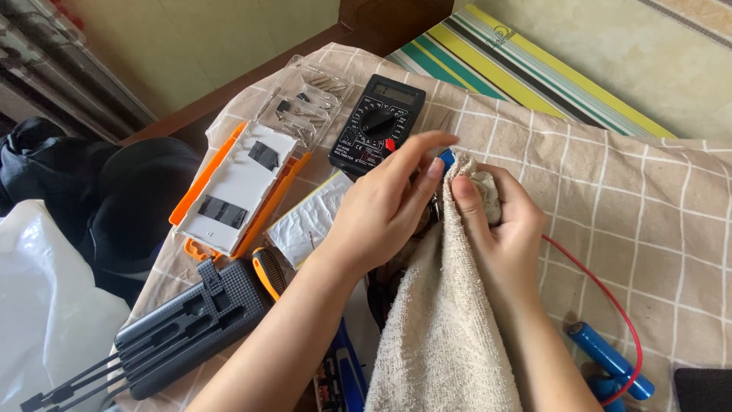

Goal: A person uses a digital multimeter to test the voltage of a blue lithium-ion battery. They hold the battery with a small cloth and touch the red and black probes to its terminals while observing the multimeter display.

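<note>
My left hand (389,206) pinches a small blue object (447,158) at its fingertips, just in front of a black multimeter (376,124). My right hand (499,229) grips a beige terry towel (442,328) bunched around the same blue object; the towel hangs down toward me. Most of the blue object is hidden by fingers and cloth. A red wire (610,297) runs from under my right hand toward the lower right.
An orange-and-white flat case (236,187) and a clear plastic tray of small metal bits (309,95) lie to the left. A black ribbed device with cables (191,328), an orange-handled screwdriver (268,272), blue cylindrical cells (610,362) and a checked cloth (633,191) surround the hands.
</note>
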